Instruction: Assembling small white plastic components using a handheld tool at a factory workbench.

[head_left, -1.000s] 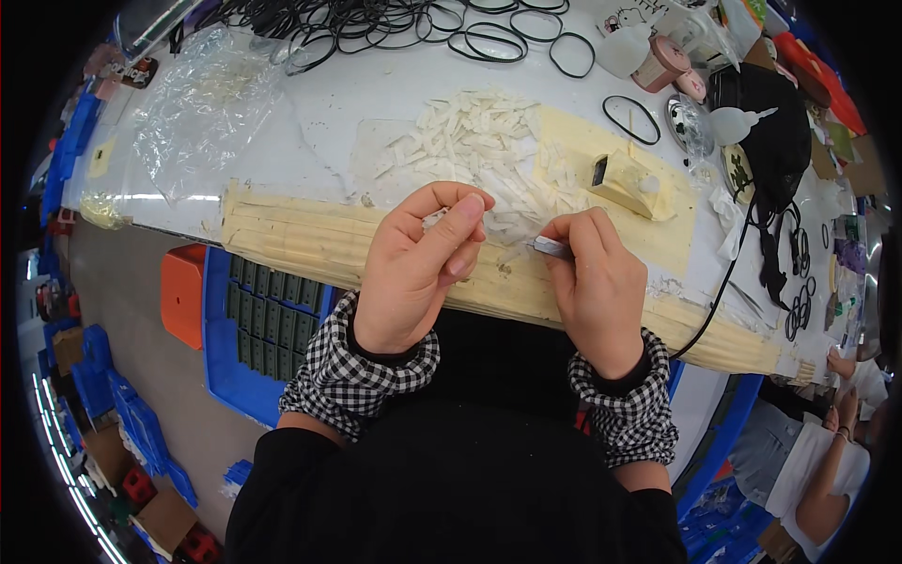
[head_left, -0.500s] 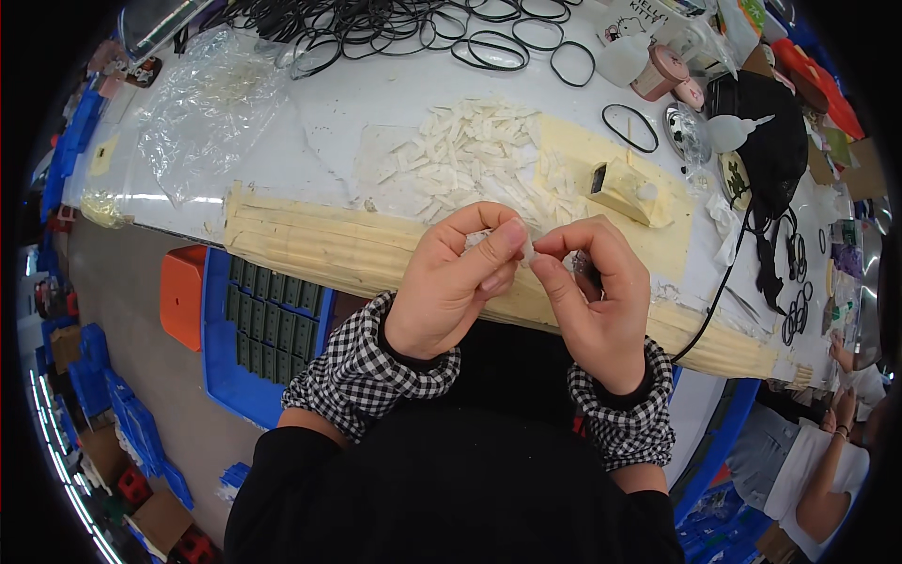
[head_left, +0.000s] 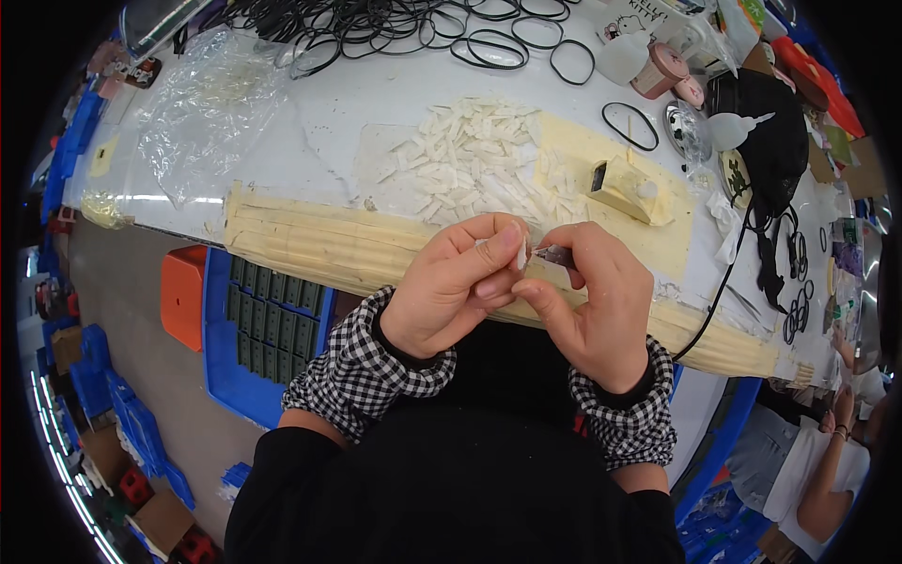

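Over the table's front edge, my two hands are close together with their fingertips nearly meeting. My left hand (head_left: 458,282) is closed, pinching a small white strip (head_left: 522,254) between thumb and forefinger. My right hand (head_left: 601,301) has its fingers curled round a small dark grey pointed tool (head_left: 556,255) like a blade; its thumb stands apart below. The tool's tip points at the white strip. Most of the tool is hidden by the fingers. Just beyond my hands lies a heap of similar white strips (head_left: 474,141), spread over a thin clear sheet and a yellow sheet (head_left: 672,240).
A yellow taped block (head_left: 629,193) sits on the yellow sheet. Black rubber rings (head_left: 489,52) lie along the far side. Crumpled clear plastic (head_left: 211,113) is at left; cups (head_left: 660,73) and a black bag (head_left: 770,141) at right. A blue crate (head_left: 246,376) and orange stool (head_left: 181,296) stand below.
My right thumb has come away from the left fingertips and dropped lower. The dark tool now shows in my right fingers, pointing left. The strip in my left hand has turned more upright.
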Demonstrator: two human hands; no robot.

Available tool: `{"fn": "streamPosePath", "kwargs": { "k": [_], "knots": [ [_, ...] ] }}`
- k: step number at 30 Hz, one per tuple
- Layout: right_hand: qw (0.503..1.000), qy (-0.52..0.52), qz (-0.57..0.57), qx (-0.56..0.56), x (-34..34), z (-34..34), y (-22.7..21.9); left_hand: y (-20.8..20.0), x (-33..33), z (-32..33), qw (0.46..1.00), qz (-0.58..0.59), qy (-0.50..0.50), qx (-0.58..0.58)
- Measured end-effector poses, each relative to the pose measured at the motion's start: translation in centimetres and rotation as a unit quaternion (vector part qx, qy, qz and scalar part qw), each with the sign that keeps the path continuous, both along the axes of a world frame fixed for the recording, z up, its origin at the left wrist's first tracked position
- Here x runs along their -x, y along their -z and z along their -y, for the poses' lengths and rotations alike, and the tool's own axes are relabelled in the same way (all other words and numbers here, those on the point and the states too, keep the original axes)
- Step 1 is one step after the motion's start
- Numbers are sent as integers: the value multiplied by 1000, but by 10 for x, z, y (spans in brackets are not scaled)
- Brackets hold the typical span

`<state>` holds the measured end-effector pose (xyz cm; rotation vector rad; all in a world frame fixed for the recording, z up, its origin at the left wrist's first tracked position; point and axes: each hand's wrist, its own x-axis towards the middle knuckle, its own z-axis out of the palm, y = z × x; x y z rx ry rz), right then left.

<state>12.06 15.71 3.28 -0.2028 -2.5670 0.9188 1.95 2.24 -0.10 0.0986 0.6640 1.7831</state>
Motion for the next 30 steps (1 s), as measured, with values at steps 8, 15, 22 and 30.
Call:
{"fn": "streamPosePath", "kwargs": {
  "k": [8,15,22,30],
  "knots": [
    [996,29,-13,-80,-1,-1,11,7,3,1,995,28,57,-79],
    [995,30,-15,-93,-1,2,12,7,2,0,995,31,52,-82],
    [995,32,-11,-95,-1,2,12,7,1,0,995,28,52,-80],
    [995,36,-13,-94,-1,4,11,8,2,1,994,27,51,-96]
  ]
}}
